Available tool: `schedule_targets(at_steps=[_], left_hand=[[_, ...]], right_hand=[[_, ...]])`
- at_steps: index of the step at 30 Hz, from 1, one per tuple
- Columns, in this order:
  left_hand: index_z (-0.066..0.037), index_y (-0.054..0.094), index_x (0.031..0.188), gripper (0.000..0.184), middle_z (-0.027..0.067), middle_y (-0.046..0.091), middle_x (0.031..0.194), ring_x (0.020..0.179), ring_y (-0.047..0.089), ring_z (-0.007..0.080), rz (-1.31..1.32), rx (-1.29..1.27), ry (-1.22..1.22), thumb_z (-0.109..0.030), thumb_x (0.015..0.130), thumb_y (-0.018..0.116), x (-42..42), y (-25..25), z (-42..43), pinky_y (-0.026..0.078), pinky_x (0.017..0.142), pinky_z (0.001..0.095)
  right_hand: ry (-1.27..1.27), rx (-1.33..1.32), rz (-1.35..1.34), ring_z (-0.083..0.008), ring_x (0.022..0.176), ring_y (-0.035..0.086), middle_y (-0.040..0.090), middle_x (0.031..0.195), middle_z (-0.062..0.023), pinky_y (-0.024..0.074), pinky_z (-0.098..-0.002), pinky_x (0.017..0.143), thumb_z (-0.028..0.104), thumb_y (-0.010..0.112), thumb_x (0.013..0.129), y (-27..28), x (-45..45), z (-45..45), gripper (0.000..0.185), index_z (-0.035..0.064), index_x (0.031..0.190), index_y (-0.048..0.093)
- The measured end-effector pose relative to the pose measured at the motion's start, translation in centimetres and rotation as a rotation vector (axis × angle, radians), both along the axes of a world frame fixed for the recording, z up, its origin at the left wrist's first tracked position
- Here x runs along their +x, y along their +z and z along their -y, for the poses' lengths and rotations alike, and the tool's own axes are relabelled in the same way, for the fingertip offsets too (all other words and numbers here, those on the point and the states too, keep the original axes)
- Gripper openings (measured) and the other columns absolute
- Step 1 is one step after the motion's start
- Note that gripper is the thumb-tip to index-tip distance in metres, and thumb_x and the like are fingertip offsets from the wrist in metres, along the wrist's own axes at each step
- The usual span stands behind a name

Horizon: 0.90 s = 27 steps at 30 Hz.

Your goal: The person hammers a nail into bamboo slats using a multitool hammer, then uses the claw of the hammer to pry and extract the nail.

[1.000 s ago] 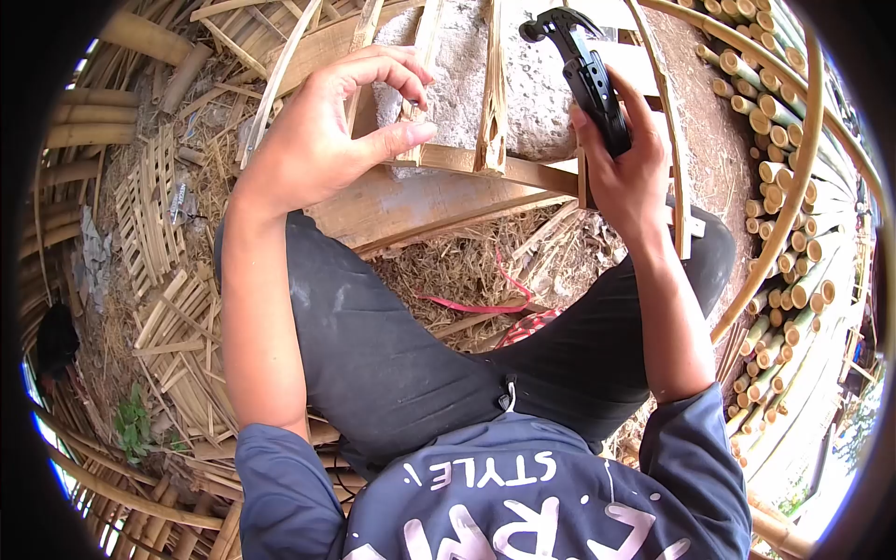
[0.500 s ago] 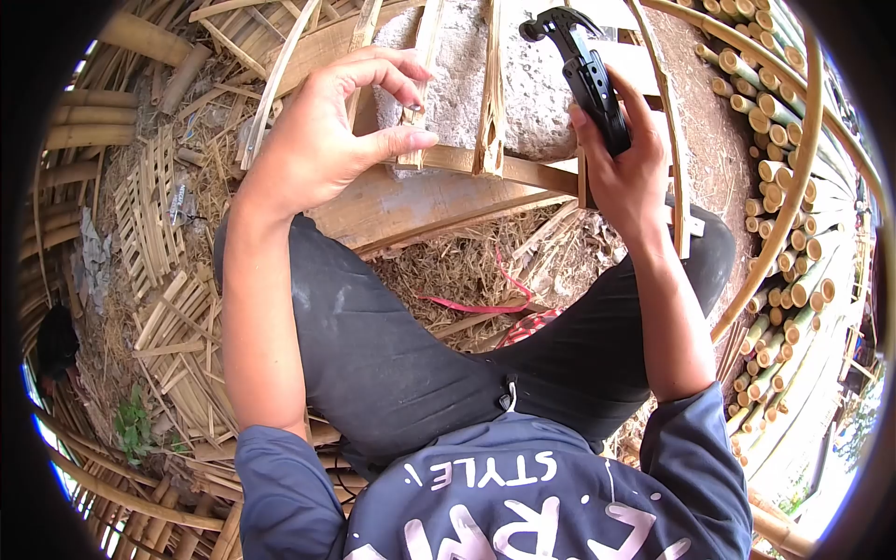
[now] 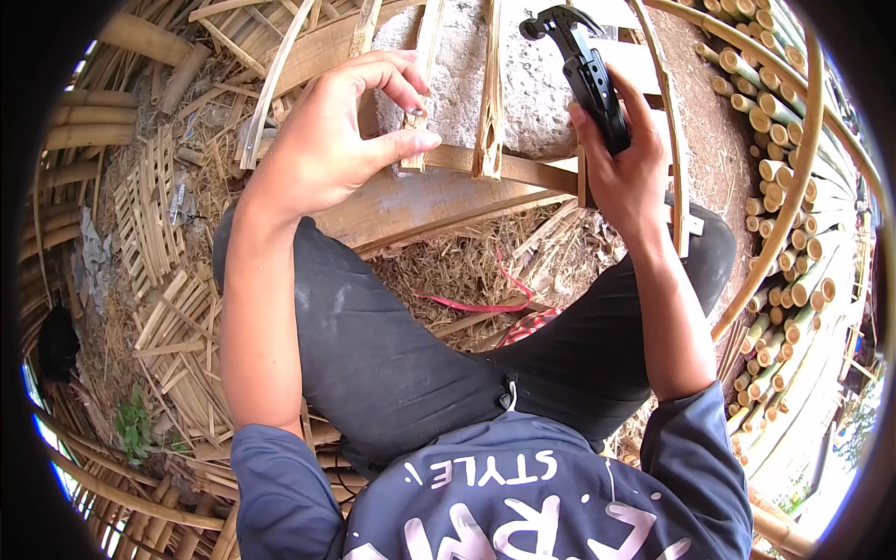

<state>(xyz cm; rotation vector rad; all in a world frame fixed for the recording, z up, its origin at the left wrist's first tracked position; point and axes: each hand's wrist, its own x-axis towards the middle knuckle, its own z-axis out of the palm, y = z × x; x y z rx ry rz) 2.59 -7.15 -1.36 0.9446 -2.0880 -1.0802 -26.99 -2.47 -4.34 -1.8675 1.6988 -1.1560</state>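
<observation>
Black hammer (image 3: 590, 82) in the right hand (image 3: 633, 173); I log this from the head view, looking down over the wearer's lap. Right hand: closed around the handle, forefinger along one side and thumb on the other. The hammer tilts, its head up and leftward, claw toward the right of my picture, above a pale rough stone (image 3: 541, 107).

Left hand (image 3: 322, 140): empty as far as I can see, loosely curled, with a gap between thumb and fingertips. It stands over the near end of the left slat (image 3: 427, 56); the thumb tip overlaps that slat in my view, but I cannot tell whether it touches.

Middle slat (image 3: 491, 93): between the two hands, well apart from both, running away from the wearer across the stone. Its near end, visibly split, meets a wooden crosspiece (image 3: 537, 175). Right slat (image 3: 665, 84): just beside the right hand, on its outer side, reaching down to the wearer's knee. Nearer the wearer than the crosspiece I note a broad board (image 3: 411, 213).

Dark trousers (image 3: 373, 350), knees spread; between them, dry litter (image 3: 448, 261) on the ground and a pink strip (image 3: 476, 306) across it. Printed shirt (image 3: 499, 462) at the bottom of the view. Right edge: stacked bamboo poles (image 3: 789, 191), cut ends facing the wearer. Left edge: a woven panel (image 3: 147, 219) on the ground, with a small green plant (image 3: 133, 422) nearer the wearer.
</observation>
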Motion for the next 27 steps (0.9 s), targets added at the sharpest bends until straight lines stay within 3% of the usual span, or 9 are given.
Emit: schedule_targets(at_steps=[8,12,17,20,23,27], left_hand=[[-0.006,0.062,0.091,0.025,0.0063,0.065,0.117,0.143,0.046,0.0306,0.000,-0.024,-0.004,-0.007,0.080,0.084,0.0,-0.4,0.1,0.031,0.119,0.0440],[-0.005,0.065,0.101,0.029,0.0072,0.064,0.121,0.143,0.046,0.0276,0.049,-0.028,-0.006,-0.009,0.080,0.084,0.1,0.1,0.0,0.031,0.120,0.0418],[-0.003,0.063,0.131,0.059,0.0104,0.061,0.137,0.145,0.044,0.0262,0.030,0.014,0.070,-0.018,0.079,0.087,-0.1,0.5,-0.6,0.027,0.123,0.0397],[-0.004,0.059,0.140,0.075,0.0117,0.057,0.146,0.148,0.039,0.0296,0.024,-0.121,0.053,-0.034,0.079,0.088,0.2,0.2,0.1,0.022,0.126,0.0433],[-0.009,0.051,0.150,0.096,0.0134,0.045,0.159,0.157,0.023,0.0321,0.257,-0.327,0.064,-0.054,0.073,0.086,0.8,0.7,1.1,0.014,0.128,0.0532],[-0.018,0.030,0.163,0.126,0.0117,0.022,0.171,0.160,0.001,0.0330,0.585,-0.293,0.006,-0.070,0.062,0.084,0.8,0.5,1.4,0.003,0.125,0.0649]], right_hand=[[-0.004,0.012,0.009,-0.0200,0.084,0.072,0.075,0.098,-0.0158,0.0568,-0.0357,0.076,0.021,0.072,0.098,0.0,0.0,0.0,0.051,0.0060,0.143,0.055],[0.002,0.003,0.011,-0.0204,0.088,0.073,0.075,0.102,-0.0164,0.0571,-0.0357,0.078,0.019,0.072,0.097,-0.1,-0.1,0.0,0.051,0.0059,0.143,0.055],[0.005,0.003,0.016,-0.0206,0.090,0.073,0.075,0.105,-0.0170,0.0571,-0.0360,0.080,0.018,0.072,0.097,-0.2,-0.2,-0.1,0.051,0.0058,0.143,0.055],[0.011,-0.005,0.022,-0.0205,0.090,0.073,0.075,0.105,-0.0170,0.0571,-0.0361,0.080,0.019,0.072,0.097,-0.3,-0.2,0.0,0.051,0.0061,0.143,0.054],[-0.001,0.030,0.030,-0.0205,0.090,0.073,0.075,0.105,-0.0169,0.0572,-0.0363,0.079,0.019,0.072,0.098,0.0,-0.1,-0.1,0.051,0.0064,0.144,0.054],[0.000,0.060,0.052,-0.0210,0.090,0.074,0.075,0.105,-0.0173,0.0577,-0.0369,0.079,0.019,0.071,0.099,0.0,-0.1,-0.1,0.050,0.0068,0.144,0.053]])
